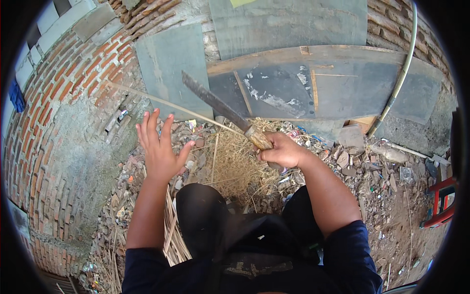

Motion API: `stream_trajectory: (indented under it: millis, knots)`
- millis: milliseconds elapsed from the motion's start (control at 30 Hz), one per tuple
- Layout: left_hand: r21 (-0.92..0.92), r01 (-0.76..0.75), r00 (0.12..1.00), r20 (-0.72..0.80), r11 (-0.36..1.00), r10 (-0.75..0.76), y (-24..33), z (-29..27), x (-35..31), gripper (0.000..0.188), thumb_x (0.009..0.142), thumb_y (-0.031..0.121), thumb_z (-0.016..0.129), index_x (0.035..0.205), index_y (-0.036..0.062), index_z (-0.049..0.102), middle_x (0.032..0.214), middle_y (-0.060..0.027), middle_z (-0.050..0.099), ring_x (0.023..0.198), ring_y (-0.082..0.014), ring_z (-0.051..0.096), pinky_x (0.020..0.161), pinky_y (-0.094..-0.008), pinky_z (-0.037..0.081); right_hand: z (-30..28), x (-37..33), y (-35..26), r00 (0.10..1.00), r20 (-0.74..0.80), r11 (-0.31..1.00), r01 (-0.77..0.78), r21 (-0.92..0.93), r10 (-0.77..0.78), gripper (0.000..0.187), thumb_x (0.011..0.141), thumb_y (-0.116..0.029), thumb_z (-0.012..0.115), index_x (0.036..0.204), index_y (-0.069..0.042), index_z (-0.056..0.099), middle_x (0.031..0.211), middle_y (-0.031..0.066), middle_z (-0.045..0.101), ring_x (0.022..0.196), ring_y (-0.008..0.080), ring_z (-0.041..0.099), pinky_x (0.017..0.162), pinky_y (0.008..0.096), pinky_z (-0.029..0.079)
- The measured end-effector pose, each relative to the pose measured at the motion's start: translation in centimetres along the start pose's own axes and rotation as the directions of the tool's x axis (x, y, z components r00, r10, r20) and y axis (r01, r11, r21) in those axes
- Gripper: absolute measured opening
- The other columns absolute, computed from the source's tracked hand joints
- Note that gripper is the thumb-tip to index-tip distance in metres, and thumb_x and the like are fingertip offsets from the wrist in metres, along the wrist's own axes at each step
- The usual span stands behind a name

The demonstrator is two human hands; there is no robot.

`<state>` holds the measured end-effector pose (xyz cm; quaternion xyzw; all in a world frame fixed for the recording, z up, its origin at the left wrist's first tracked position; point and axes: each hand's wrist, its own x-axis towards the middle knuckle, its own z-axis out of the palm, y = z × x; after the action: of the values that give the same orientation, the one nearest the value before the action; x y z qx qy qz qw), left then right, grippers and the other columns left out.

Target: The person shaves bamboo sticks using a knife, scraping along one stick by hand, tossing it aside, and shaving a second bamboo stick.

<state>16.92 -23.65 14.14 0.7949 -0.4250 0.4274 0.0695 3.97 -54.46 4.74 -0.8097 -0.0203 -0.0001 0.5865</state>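
Note:
My right hand [284,150] is wrapped round the wooden handle of a machete [215,102]. Its dark, worn blade points up and to the left. A thin pale bamboo strip [181,108] slants from the upper left down to the machete's handle. Its lower end passes behind the handle, and I cannot tell whether my right hand holds it as well. Below the strip, my left hand [160,147] is raised with its fingers spread and nothing in them. Curly pale shavings [235,164] lie in a heap under the machete, between my knees.
Split bamboo strips [174,230] lie beside my left leg. Rubble [350,159] covers the ground. A brick wall [63,147] rises on the left, and grey boards [279,90] lean ahead. A bamboo pole [399,73] stands at the right, near a red frame [443,203].

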Motion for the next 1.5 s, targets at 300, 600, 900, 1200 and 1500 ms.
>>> stream_trajectory:
  millis: [300,600,900,1200,1500]
  knots:
    - [0.039,0.194,0.775,0.606,0.98,-0.178,-8.6,-5.1,1.2,0.054,0.082,0.031,0.074,0.128,0.0089,0.058,0.112,-0.0195,0.068,0.11,-0.0384,0.063,0.099,-0.0509,0.047,-0.4,-0.8,-2.8,0.987,0.144,0.997,-0.076,0.0,0.075,0.026,0.085,-0.026,0.071,0.095,-0.003,0.066,0.068,0.0022,0.058,0.062,0.0126,0.055,0.058,0.0338,0.044]
    - [-0.017,0.361,0.541,0.818,0.932,-0.195,-7.8,-6.4,-12.6,0.03,0.088,0.036,0.067,0.092,0.0071,0.069,0.074,-0.0181,0.068,0.072,-0.0395,0.067,0.068,-0.047,0.052,-0.4,-0.7,-2.0,0.96,-0.19,0.928,0.13,-0.35,-0.207,0.034,0.077,-0.019,0.074,0.104,0.001,0.067,0.088,0.0161,0.069,0.078,0.0291,0.068,0.072,0.0411,0.052]
    - [0.08,0.803,0.25,0.854,0.59,-0.456,2.1,-10.2,-25.5,0.052,0.101,0.046,0.053,0.081,-0.0011,0.06,0.064,-0.0185,0.06,0.061,-0.0357,0.061,0.06,-0.0437,0.046,1.5,0.3,-2.8,0.938,-0.341,0.706,-0.195,-0.681,-0.07,0.034,0.076,-0.034,0.075,0.097,-0.008,0.068,0.085,0.0193,0.07,0.085,0.0401,0.068,0.076,0.049,0.054]
    - [0.036,0.885,0.265,0.781,0.465,-0.565,3.6,-9.3,-27.0,0.053,0.108,0.041,0.039,0.084,-0.0028,0.057,0.069,-0.0145,0.058,0.067,-0.0218,0.057,0.064,-0.0393,0.045,5.3,1.4,-2.2,1.0,0.005,0.808,-0.013,-0.589,0.019,0.044,0.079,-0.048,0.078,0.091,-0.008,0.066,0.077,0.0136,0.067,0.077,0.0354,0.068,0.07,0.0454,0.053]
    - [-0.032,0.848,0.373,0.745,0.529,-0.553,4.6,-8.5,-26.2,0.048,0.105,0.04,0.044,0.079,-0.0001,0.05,0.066,-0.0264,0.056,0.066,-0.0489,0.058,0.058,-0.0524,0.042,5.5,3.7,-1.0,0.982,0.164,0.765,0.178,-0.619,-0.096,0.042,0.083,-0.048,0.076,0.094,-0.01,0.061,0.064,0.0108,0.061,0.066,0.0326,0.066,0.062,0.0449,0.05]
